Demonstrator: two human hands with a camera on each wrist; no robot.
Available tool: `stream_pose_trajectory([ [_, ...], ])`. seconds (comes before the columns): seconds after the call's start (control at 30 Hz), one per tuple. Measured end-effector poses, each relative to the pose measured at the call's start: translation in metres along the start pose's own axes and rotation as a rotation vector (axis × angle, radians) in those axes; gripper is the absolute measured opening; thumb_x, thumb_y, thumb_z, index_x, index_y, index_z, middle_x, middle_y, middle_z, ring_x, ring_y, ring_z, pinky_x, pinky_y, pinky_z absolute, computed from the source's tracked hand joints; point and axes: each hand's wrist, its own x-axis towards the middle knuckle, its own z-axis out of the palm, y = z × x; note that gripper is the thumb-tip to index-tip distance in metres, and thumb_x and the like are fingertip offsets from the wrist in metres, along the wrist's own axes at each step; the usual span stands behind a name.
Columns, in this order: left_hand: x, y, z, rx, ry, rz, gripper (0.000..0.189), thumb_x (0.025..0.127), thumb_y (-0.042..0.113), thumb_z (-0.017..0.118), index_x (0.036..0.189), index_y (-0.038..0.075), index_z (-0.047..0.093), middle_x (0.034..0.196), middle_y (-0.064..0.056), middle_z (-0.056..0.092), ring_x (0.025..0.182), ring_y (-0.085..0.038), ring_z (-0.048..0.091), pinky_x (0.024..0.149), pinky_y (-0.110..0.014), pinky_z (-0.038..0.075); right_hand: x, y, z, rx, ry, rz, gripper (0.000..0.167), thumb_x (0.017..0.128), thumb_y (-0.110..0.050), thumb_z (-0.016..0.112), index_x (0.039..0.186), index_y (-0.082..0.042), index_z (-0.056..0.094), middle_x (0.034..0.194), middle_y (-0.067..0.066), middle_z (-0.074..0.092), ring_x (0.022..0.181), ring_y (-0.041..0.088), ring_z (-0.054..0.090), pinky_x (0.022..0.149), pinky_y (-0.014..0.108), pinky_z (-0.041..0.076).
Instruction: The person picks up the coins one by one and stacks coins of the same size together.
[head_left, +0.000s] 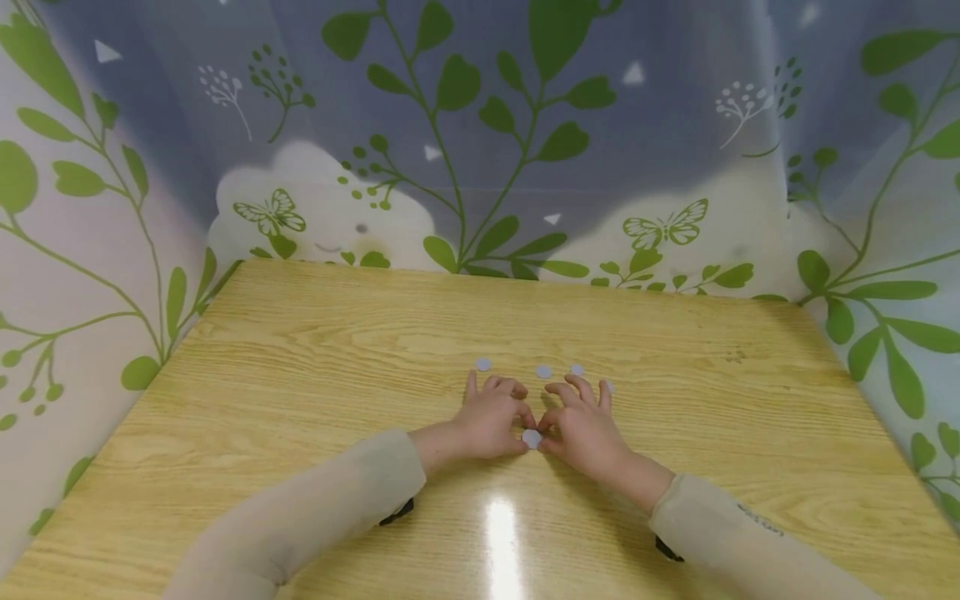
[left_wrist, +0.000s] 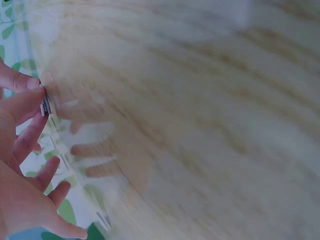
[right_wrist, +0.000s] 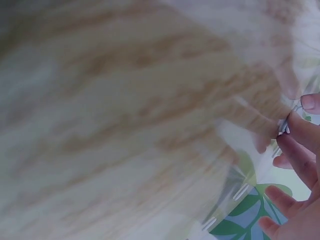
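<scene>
Pinching coin (head_left: 531, 437): L hand (head_left: 491, 421) + R hand (head_left: 585, 429).

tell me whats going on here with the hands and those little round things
A person has both hands together on a wooden table. The left hand and right hand pinch one small pale disc between their fingertips. Three more discs lie flat on the table just beyond the fingers, with another partly hidden by the right hand's fingers. The wrist views are blurred.
</scene>
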Motion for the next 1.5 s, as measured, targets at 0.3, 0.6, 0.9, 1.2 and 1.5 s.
stream_pose_trajectory([
  [0.3,-0.0006,0.0009,-0.001,0.039,0.015,0.012,0.024,0.077,0.035,0.075,0.099,0.026,0.071,0.139,-0.003,0.048,0.132,-0.026,0.036,0.107,-0.068,0.007,-0.0007,-0.0005,-0.0025,-0.012,0.0,-0.017,0.013,0.069,-0.025,0.082,0.077,-0.017,0.075,0.129,0.015,0.054,0.127,0.045,0.035,0.095,0.078,0.016],
  [0.6,-0.0033,-0.0011,0.0004,0.047,0.02,0.018,0.019,0.078,0.039,0.074,0.091,0.026,0.069,0.137,-0.004,0.049,0.131,-0.027,0.037,0.107,-0.069,0.008,-0.001,0.0031,-0.0034,-0.009,-0.007,-0.021,0.013,0.071,-0.027,0.08,0.078,-0.018,0.075,0.129,0.016,0.055,0.127,0.048,0.035,0.094,0.079,0.017],
  [0.9,-0.0041,-0.0027,0.0024,0.039,0.03,0.019,0.017,0.08,0.037,0.072,0.091,0.025,0.069,0.137,-0.004,0.049,0.131,-0.027,0.038,0.107,-0.068,0.008,-0.0005,0.0046,-0.0019,-0.018,-0.019,-0.023,0.014,0.071,-0.027,0.081,0.08,-0.018,0.075,0.128,0.015,0.056,0.127,0.047,0.035,0.094,0.079,0.017],
  [1.2,-0.0036,-0.0007,0.0024,0.044,0.029,0.027,0.017,0.082,0.038,0.071,0.093,0.025,0.069,0.137,-0.004,0.048,0.131,-0.027,0.038,0.108,-0.068,0.008,-0.0001,0.0048,-0.0013,-0.009,-0.02,-0.017,0.013,0.073,-0.028,0.079,0.08,-0.018,0.075,0.128,0.016,0.055,0.127,0.047,0.035,0.095,0.079,0.016],
  [1.5,-0.003,0.0,0.0035,0.05,0.039,0.018,0.017,0.081,0.038,0.071,0.092,0.025,0.069,0.138,-0.004,0.048,0.132,-0.027,0.037,0.109,-0.067,0.008,0.0008,0.004,-0.0019,-0.009,-0.043,-0.014,0.019,0.072,-0.03,0.08,0.085,-0.018,0.075,0.129,0.015,0.054,0.128,0.045,0.034,0.096,0.077,0.015],
])
